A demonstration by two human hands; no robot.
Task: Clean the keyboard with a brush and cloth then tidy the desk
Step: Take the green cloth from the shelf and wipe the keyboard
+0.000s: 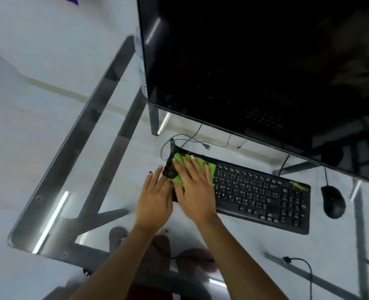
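Note:
A black keyboard (259, 195) lies on the glass desk (75, 131) below the monitor. A green cloth (209, 169) covers the keyboard's left end. My right hand (195, 189) lies flat on the cloth with fingers spread, pressing it onto the keys. My left hand (155, 195) rests beside it with straight fingers at the keyboard's left edge, touching that edge. No brush is visible.
A large dark monitor (265, 61) fills the upper right, its stand foot (155, 122) on the glass. A black mouse (333, 201) sits right of the keyboard. Thin cables (192, 141) run behind the keyboard. A clear bottle (141, 66) stands left of the monitor.

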